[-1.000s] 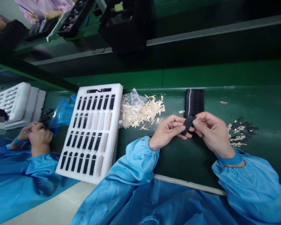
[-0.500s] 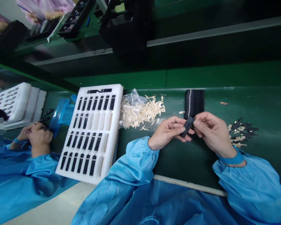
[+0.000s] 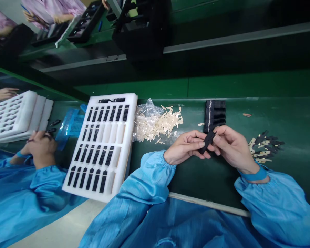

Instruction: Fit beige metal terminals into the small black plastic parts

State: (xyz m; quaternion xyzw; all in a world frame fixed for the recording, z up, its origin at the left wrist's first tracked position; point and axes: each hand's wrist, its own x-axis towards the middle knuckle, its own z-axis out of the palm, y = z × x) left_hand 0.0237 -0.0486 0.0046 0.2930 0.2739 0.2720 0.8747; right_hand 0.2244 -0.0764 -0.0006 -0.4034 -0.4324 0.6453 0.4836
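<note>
Both hands pinch a small black plastic part (image 3: 208,142), which is up in the air over the green table (image 3: 196,179). The left hand (image 3: 186,147) grips one end, and the right hand (image 3: 234,148) grips the other. It looks light, stiff and thin, so it could slip, and its flat sides seem best to hold.

Light is bright and even across the green tabletop (image 3: 196,179), and shadows stay soft and faint around the white foam tray (image 3: 127,137). Small highlights glint off the plastic bag (image 3: 144,120) just beside it. Beyond the tray, the scene falls darker. Wide-angle distortion bends straight lines toward the frame edges, while detail near the tray stays sharp.
</note>
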